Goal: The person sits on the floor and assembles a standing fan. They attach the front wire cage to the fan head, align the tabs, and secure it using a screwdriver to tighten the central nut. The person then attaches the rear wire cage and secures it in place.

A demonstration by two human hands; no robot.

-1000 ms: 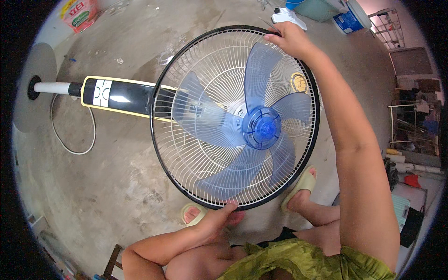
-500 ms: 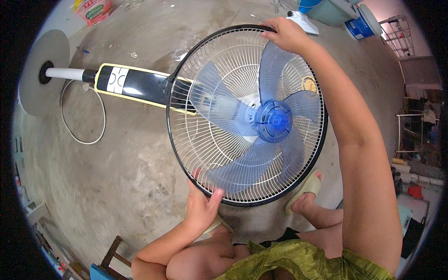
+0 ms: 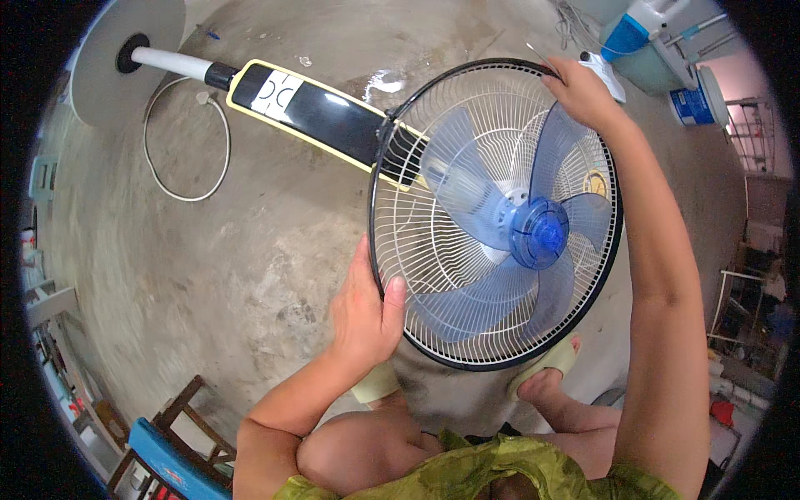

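An electric pedestal fan lies on its side, its wire guard (image 3: pixel 433 354) facing up toward me with a black rim. Inside sit translucent blue blades (image 3: pixel 467 158) around a blue hub cap (image 3: pixel 542 233). My left hand (image 3: pixel 367 312) is closed on the guard's left rim, thumb on the near side. At the upper right of the rim, my right hand (image 3: pixel 587 96) grips the guard; a thin metal rod (image 3: pixel 537 55) sticks out from its fingers, the rest of it hidden. A black, yellow-edged panel (image 3: pixel 325 121) joins the fan head to a white pole (image 3: pixel 171 62).
The fan's round grey base (image 3: pixel 92 75) is at the far left, with a looped white cable (image 3: pixel 152 167) beside it. A blue chair (image 3: pixel 171 462) stands at the lower left. A white bucket (image 3: pixel 707 96) and a blue-and-white container (image 3: pixel 633 33) stand at the far right.
My left hand has slid up along the rim, from the lower left to the left side. The whole fan sits farther right in view and is tilted more. My right hand keeps its hold.
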